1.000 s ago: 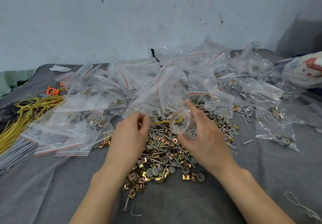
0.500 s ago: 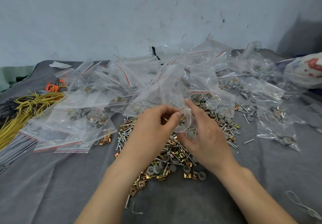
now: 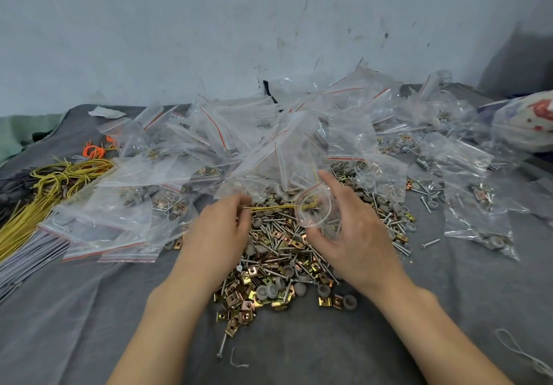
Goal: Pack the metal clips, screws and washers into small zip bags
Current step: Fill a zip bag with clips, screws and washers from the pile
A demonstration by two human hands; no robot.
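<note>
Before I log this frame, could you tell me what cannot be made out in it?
- Head view: the left hand curls over its own fingertips, so its grip on the yellow wire is hidden.
- What is inside the bag at the right hand is blurred by glare and creased plastic.
- The patterned bundle is cut off by the right edge.
- Contents of the far bags are too small to tell.

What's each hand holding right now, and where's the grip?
Right hand: small zip bag, cradled near its open mouth. Left hand: yellow wire tie, pinched at its left end.
</note>
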